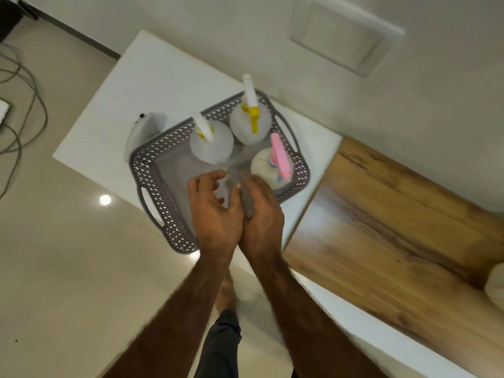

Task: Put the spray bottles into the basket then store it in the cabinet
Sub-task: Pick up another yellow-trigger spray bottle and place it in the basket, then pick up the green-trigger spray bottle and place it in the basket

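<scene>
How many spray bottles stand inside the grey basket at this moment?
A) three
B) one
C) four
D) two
A: inside the grey basket stand two bottles with yellow-and-white spray heads and one bottle with a pink spray head; a fourth pale bottle lies outside it on the white top.

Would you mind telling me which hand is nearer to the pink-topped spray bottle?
Right. The right hand is over the basket's near edge, just below and beside the pink-topped spray bottle. The left hand is further from it, on the far side of the right hand.
</scene>
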`<state>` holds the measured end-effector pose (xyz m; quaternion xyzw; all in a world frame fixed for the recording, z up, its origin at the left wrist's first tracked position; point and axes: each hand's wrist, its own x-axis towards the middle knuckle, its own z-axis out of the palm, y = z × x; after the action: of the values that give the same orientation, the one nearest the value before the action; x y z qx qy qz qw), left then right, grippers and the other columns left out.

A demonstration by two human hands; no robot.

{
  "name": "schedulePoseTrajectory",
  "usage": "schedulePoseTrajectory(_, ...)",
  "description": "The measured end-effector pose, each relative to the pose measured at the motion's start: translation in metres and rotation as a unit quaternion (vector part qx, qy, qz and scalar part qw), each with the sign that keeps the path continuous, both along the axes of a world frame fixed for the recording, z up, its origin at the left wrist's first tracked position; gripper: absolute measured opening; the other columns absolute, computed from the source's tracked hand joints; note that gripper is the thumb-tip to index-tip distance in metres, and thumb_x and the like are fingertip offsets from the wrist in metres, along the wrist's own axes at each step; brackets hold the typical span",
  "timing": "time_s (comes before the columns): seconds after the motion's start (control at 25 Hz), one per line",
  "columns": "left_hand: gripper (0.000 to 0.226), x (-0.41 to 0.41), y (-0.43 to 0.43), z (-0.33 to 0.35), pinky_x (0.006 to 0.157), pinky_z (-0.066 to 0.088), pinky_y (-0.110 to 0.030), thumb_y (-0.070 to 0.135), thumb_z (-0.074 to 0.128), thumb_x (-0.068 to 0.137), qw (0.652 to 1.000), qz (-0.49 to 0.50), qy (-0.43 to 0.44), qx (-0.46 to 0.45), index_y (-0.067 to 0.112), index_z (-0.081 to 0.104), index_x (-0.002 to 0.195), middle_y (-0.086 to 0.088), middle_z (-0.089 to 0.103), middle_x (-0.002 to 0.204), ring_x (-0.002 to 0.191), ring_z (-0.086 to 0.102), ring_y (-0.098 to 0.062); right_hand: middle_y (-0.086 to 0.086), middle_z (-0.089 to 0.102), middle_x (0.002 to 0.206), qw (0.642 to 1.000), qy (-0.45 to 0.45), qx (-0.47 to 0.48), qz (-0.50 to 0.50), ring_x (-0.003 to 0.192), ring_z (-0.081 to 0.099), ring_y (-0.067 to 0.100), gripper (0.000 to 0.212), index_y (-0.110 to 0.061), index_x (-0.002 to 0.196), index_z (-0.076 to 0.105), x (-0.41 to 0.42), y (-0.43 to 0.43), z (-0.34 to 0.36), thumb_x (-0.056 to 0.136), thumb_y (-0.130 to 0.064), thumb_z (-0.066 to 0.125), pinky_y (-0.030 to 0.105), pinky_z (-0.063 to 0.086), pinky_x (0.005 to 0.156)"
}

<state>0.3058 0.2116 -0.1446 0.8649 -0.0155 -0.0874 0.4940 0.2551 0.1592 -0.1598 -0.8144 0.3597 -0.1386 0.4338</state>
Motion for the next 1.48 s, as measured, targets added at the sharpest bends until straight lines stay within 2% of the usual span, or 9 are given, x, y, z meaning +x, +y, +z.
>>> schedulePoseTrajectory(0.16, 0.023, -0.053, -0.02, 0.013, 0.07, 0.057, -0.025, 0.013, 0.072, 0.09, 0.999, -0.05, 0.004, -0.01, 0.027, 0.063, 0.106, 0.008, 0.057, 0.108, 0.097, 0.063, -0.011, -0.002, 0.072, 0.12, 0.999, -0.008, 0.015, -0.044, 0.112, 0.067, 0.015, 0.02, -0.016, 0.117, 0.071, -0.057, -0.016, 0.006, 0.1, -0.023, 0.062, 0.035, 0.056, 0.093)
schedulePoseTrajectory(0.24, 0.023, -0.077, -0.04, 0.015, 0.069, 0.053, -0.017, 0.012, 0.072, 0.091, 0.997, -0.075, 0.03, -0.009, 0.027, 0.064, 0.106, 0.011, 0.058, 0.107, 0.097, 0.063, -0.006, -0.001, 0.071, 0.119, 0.997, -0.007, 0.004, -0.075, 0.113, 0.067, 0.017, 0.021, -0.016, 0.113, 0.072, -0.086, -0.032, 0.005, 0.1, -0.024, 0.058, 0.037, 0.055, 0.094)
schedulePoseTrajectory(0.4, 0.022, -0.127, -0.094, 0.009, 0.076, 0.057, -0.023, 0.014, 0.072, 0.091, 0.986, -0.158, 0.056, -0.003, 0.027, 0.065, 0.108, 0.01, 0.063, 0.113, 0.102, 0.066, -0.006, 0.002, 0.07, 0.12, 0.99, 0.019, -0.014, -0.142, 0.111, 0.066, 0.02, 0.031, -0.014, 0.11, 0.072, -0.147, -0.083, 0.008, 0.099, -0.032, 0.05, 0.037, 0.054, 0.095)
schedulePoseTrajectory(0.6, 0.018, -0.198, -0.169, 0.006, 0.075, 0.048, -0.001, 0.018, 0.073, 0.094, 0.955, -0.29, 0.055, 0.011, 0.018, 0.068, 0.111, 0.008, 0.065, 0.107, 0.099, 0.066, -0.011, 0.002, 0.071, 0.123, 0.971, 0.045, -0.038, -0.232, 0.116, 0.065, 0.019, 0.023, -0.015, 0.113, 0.074, -0.237, -0.16, 0.009, 0.097, -0.027, 0.062, 0.039, 0.054, 0.097)
schedulePoseTrajectory(0.84, 0.025, -0.293, -0.259, 0.001, 0.085, 0.062, -0.026, 0.028, 0.071, 0.097, 0.91, -0.397, 0.116, -0.009, 0.018, 0.069, 0.12, -0.002, 0.071, 0.123, 0.106, 0.072, -0.016, 0.005, 0.073, 0.113, 0.913, 0.008, -0.116, -0.39, 0.109, 0.066, 0.022, 0.021, -0.01, 0.107, 0.074, -0.356, -0.252, 0.028, 0.095, -0.024, 0.065, 0.042, 0.054, 0.092)
schedulePoseTrajectory(1.0, 0.036, -0.342, -0.302, 0.005, 0.082, 0.052, -0.012, 0.036, 0.064, 0.1, 0.891, -0.438, 0.118, 0.014, 0.019, 0.063, 0.132, -0.002, 0.067, 0.134, 0.115, 0.066, -0.013, 0.005, 0.072, 0.117, 0.887, 0.021, -0.142, -0.44, 0.111, 0.064, 0.019, 0.025, -0.012, 0.111, 0.073, -0.406, -0.283, 0.037, 0.096, -0.029, 0.063, 0.036, 0.051, 0.093)
schedulePoseTrajectory(1.16, 0.05, -0.371, -0.334, 0.001, 0.089, 0.059, -0.022, 0.045, 0.057, 0.103, 0.876, -0.441, 0.189, 0.058, 0.018, 0.054, 0.145, -0.005, 0.06, 0.146, 0.124, 0.064, -0.017, 0.004, 0.065, 0.13, 0.873, 0.061, 0.035, -0.483, 0.115, 0.057, 0.01, 0.05, -0.017, 0.132, 0.062, -0.437, -0.299, 0.015, 0.094, -0.05, 0.061, 0.034, 0.053, 0.094)
schedulePoseTrajectory(1.28, 0.043, -0.379, -0.347, 0.0, 0.076, 0.058, -0.02, 0.043, 0.048, 0.107, 0.864, -0.417, 0.274, 0.075, 0.018, 0.057, 0.141, 0.002, 0.066, 0.13, 0.095, 0.062, -0.003, 0.006, 0.062, 0.138, 0.873, 0.072, 0.161, -0.455, 0.122, 0.063, 0.022, 0.083, -0.021, 0.146, 0.045, -0.437, -0.304, 0.001, 0.083, -0.074, 0.057, 0.043, 0.057, 0.098)
schedulePoseTrajectory(1.48, 0.015, -0.379, -0.349, -0.001, 0.088, 0.06, -0.044, 0.033, 0.044, 0.11, 0.864, -0.355, 0.355, 0.039, 0.028, 0.058, 0.115, 0.014, 0.061, 0.094, 0.084, 0.061, -0.006, 0.006, 0.055, 0.144, 0.884, 0.097, 0.193, -0.415, 0.128, 0.056, 0.023, 0.079, -0.017, 0.15, 0.041, -0.43, -0.307, 0.007, 0.089, -0.061, 0.065, 0.03, 0.045, 0.093)
